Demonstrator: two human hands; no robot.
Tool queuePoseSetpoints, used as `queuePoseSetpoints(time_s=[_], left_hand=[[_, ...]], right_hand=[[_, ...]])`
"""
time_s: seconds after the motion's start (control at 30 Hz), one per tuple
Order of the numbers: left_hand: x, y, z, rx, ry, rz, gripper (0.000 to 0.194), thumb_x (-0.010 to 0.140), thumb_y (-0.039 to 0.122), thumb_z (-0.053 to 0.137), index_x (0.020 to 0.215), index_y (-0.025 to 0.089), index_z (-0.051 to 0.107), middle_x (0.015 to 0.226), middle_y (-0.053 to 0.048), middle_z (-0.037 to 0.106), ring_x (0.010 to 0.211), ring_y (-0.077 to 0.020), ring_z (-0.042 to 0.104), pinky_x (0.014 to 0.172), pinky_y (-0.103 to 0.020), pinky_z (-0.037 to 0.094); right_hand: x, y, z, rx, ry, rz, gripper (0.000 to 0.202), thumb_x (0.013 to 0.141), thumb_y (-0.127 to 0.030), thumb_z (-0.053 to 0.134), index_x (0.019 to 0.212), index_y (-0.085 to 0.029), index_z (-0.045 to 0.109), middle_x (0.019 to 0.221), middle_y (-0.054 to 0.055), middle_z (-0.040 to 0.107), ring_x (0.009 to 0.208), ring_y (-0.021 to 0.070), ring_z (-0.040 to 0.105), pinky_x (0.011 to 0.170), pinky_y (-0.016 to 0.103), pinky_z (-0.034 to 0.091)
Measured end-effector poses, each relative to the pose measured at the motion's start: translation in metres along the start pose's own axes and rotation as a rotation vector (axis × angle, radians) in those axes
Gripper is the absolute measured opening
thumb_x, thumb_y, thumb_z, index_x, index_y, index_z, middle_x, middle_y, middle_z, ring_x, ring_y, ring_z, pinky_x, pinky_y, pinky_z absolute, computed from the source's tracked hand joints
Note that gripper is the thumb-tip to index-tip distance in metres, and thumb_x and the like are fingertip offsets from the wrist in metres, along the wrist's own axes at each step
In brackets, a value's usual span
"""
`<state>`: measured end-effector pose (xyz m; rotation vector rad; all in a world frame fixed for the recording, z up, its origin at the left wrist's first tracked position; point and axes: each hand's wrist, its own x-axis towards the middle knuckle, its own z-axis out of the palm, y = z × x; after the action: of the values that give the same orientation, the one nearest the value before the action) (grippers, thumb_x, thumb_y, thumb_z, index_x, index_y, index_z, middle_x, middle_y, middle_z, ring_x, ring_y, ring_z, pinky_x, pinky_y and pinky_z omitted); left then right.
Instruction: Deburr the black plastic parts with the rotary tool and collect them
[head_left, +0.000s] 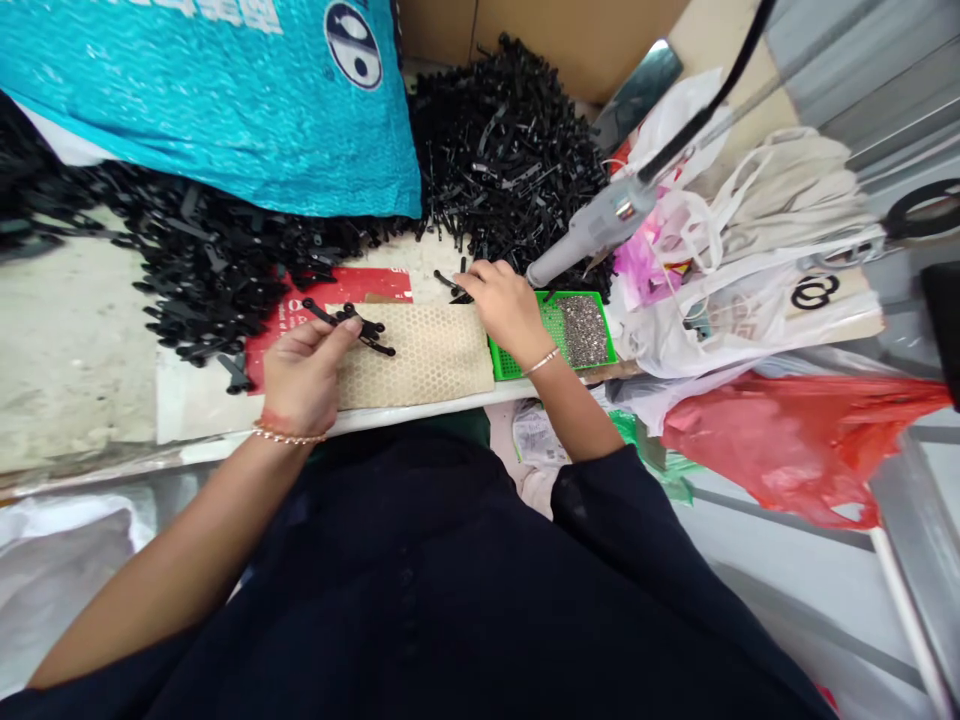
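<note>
At far left, a heap of black parts (195,270) lies on the table, partly beneath a blue bag (225,110). A red sheet (266,340) lies just right of it. Your left hand (304,370) pinches several black pieces (366,338) between thumb and fingers, above the left part of a beige mat (427,360). Your right hand (506,310), well apart from the left, has its fingertips at a black strip (444,280) beyond the mat; whether they grip it, I cannot tell. A far pile (517,140) stands behind. At right, a green tray (506,366) contains small metal bits (585,330); a grey tube (592,230) slants above its far side.
</note>
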<state>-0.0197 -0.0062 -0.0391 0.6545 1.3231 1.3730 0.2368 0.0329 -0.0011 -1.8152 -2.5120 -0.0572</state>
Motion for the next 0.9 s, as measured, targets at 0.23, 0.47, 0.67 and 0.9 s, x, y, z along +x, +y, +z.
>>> queuePoseSetpoints(time_s=[0.23, 0.47, 0.67, 0.9], left_hand=[[0.000, -0.006, -0.001, -0.004, -0.017, 0.001, 0.026, 0.067, 0.027, 0.098, 0.069, 0.021, 0.073, 0.077, 0.000, 0.077, 0.070, -0.0129, 0.064, 0.069, -0.026, 0.053], [0.001, -0.005, 0.005, 0.081, -0.023, -0.006, 0.034, 0.068, 0.040, 0.096, 0.070, 0.022, 0.067, 0.077, -0.001, 0.075, 0.075, -0.0171, 0.071, 0.070, -0.026, 0.057], [0.007, -0.008, 0.006, 0.056, 0.010, -0.008, 0.035, 0.066, 0.039, 0.098, 0.069, 0.020, 0.069, 0.075, 0.000, 0.075, 0.067, -0.0126, 0.066, 0.064, -0.022, 0.054], [0.003, -0.009, 0.006, 0.012, 0.044, -0.038, 0.038, 0.067, 0.036, 0.101, 0.068, 0.021, 0.067, 0.075, 0.002, 0.076, 0.069, -0.0134, 0.069, 0.068, -0.023, 0.059]], right_hand=[[0.043, 0.024, 0.015, -0.062, -0.172, -0.225, 0.031, 0.103, -0.013, 0.061, 0.124, -0.026, 0.081, 0.125, 0.008, 0.077, 0.118, 0.0295, 0.056, 0.094, 0.042, 0.049], [0.058, 0.028, 0.020, -0.053, -0.199, -0.119, 0.036, 0.106, -0.012, 0.053, 0.133, -0.019, 0.075, 0.134, 0.012, 0.076, 0.121, 0.0307, 0.062, 0.096, 0.043, 0.049], [0.048, 0.024, 0.013, 0.011, -0.158, -0.099, 0.039, 0.104, -0.011, 0.052, 0.136, -0.016, 0.072, 0.138, 0.016, 0.073, 0.125, 0.0323, 0.063, 0.102, 0.046, 0.052], [-0.042, 0.018, -0.018, 0.408, 0.296, -0.201, 0.030, 0.109, -0.028, 0.055, 0.135, -0.028, 0.070, 0.135, 0.009, 0.074, 0.127, 0.0248, 0.070, 0.110, 0.048, 0.059]])
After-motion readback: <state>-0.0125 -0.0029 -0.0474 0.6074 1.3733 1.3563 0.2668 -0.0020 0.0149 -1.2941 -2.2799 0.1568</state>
